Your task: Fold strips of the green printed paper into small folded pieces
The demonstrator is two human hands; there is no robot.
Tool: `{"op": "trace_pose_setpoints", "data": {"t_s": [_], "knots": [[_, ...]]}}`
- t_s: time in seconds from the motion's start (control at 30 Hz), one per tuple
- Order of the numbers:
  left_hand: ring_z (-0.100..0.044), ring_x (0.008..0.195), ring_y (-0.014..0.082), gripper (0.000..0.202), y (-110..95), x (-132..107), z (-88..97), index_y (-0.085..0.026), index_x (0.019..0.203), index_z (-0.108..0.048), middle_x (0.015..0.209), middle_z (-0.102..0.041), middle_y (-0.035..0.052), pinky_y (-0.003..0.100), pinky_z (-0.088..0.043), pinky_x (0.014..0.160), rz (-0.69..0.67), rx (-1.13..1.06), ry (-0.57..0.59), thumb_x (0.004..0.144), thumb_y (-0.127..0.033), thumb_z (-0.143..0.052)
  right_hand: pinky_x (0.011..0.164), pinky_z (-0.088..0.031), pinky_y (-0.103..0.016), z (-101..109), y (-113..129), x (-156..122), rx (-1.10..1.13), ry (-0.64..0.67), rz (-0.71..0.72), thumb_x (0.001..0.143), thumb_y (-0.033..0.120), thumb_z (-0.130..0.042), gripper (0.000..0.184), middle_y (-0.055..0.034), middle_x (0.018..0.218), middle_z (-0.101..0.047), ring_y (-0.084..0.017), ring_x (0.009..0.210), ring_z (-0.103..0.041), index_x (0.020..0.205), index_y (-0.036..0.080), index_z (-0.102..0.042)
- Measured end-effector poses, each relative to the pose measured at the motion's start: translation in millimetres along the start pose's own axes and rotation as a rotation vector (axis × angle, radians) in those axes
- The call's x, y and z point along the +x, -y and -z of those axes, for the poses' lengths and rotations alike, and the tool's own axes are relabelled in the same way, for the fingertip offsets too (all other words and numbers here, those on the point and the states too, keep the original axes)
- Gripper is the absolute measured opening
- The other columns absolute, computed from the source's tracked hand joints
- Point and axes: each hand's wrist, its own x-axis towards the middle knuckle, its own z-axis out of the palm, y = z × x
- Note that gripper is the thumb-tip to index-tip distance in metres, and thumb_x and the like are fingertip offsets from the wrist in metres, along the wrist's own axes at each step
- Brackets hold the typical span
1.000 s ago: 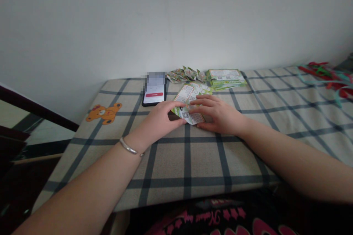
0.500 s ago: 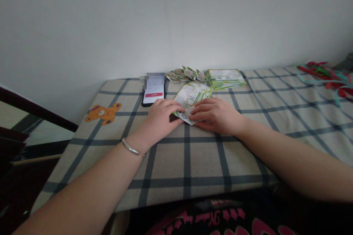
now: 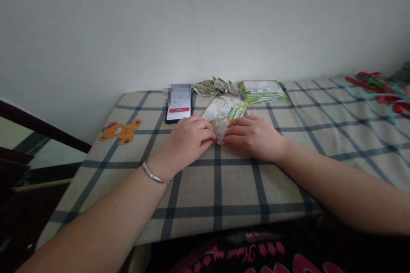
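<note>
Between my hands is a partly folded piece of green-and-white printed paper (image 3: pixel 221 129), its near end narrowing to a blunt tip on the cloth. My left hand (image 3: pixel 193 136), a silver bangle at its wrist, has its fingers closed on the paper's left edge. On the opposite side my right hand (image 3: pixel 253 136) pinches the right edge, its fingers bent together; both thumbs are mostly hidden. Just beyond lies a flat printed leaflet (image 3: pixel 229 106) in the same colours. I cannot tell whether it is joined to the folded paper.
A phone (image 3: pixel 179 108) with a lit screen lies left of the leaflet. Several folded paper pieces (image 3: pixel 218 86) and a stack of leaflets (image 3: pixel 262 89) sit by the wall. Tangled coloured strips (image 3: pixel 381 87) lie far right on the checked tablecloth (image 3: pixel 198 196). A bear picture (image 3: pixel 121 132) is at left.
My fingers have drawn in closer along both sides of the paper. Its near part now looks narrower and more folded. The leaflets and phone have stayed put.
</note>
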Motion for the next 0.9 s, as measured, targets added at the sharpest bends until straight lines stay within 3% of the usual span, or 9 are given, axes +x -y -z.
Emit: {"op": "trace_pose_setpoints", "data": {"t_s": [0.2, 0.37, 0.53, 0.7, 0.9], "knots": [[-0.059, 0.095, 0.0204, 0.01, 0, 1, -1.2, -0.019, 0.092, -0.07, 0.1, -0.069, 0.0036, 0.036, -0.046, 0.086, 0.008, -0.049, 0.014, 0.089, -0.023, -0.061, 0.085, -0.049, -0.037, -5, 0, 0, 0.151, 0.003, -0.121, 0.091, 0.027, -0.054, 0.017, -0.007, 0.108, -0.071, -0.023, 0.103, -0.063, 0.099, 0.019, -0.067], [-0.059, 0.101, 0.0213, 0.011, 3, -1, -3.7, -0.019, 0.094, -0.07, 0.107, -0.067, 0.0047, 0.038, -0.047, 0.09, 0.022, -0.065, 0.044, 0.087, -0.02, -0.062, 0.099, -0.046, -0.045, -14, -6, -5, 0.252, -0.046, -0.271, 0.084, 0.035, -0.063, 0.037, -0.0188, 0.138, -0.054, -0.03, 0.123, -0.054, 0.114, 0.013, -0.059], [-0.059, 0.102, 0.0208, 0.012, 3, -1, -5.5, -0.019, 0.097, -0.069, 0.107, -0.067, 0.004, 0.038, -0.047, 0.092, -0.008, -0.093, 0.058, 0.088, -0.019, -0.06, 0.109, -0.038, -0.051, -20, -12, -6, 0.24, -0.046, -0.252, 0.083, 0.034, -0.062, 0.05, -0.0161, 0.133, -0.059, -0.031, 0.13, -0.048, 0.128, 0.013, -0.053], [-0.059, 0.103, 0.0206, 0.013, 3, -1, -5.8, -0.019, 0.098, -0.068, 0.109, -0.067, 0.0043, 0.037, -0.047, 0.094, -0.025, -0.121, 0.059, 0.088, -0.019, -0.061, 0.108, -0.038, -0.05, -20, -14, -5, 0.224, -0.039, -0.249, 0.082, 0.037, -0.063, 0.052, -0.0157, 0.127, -0.062, -0.032, 0.128, -0.049, 0.128, 0.012, -0.056], [-0.06, 0.106, 0.0216, 0.016, 2, -1, -6.3, -0.021, 0.102, -0.067, 0.112, -0.067, 0.0044, 0.039, -0.047, 0.095, -0.004, -0.114, 0.064, 0.087, -0.02, -0.063, 0.108, -0.035, -0.051, -16, -16, -1, 0.125, -0.028, -0.09, 0.091, 0.034, -0.056, 0.027, -0.0102, 0.112, -0.072, -0.025, 0.105, -0.064, 0.109, 0.018, -0.068]]}}
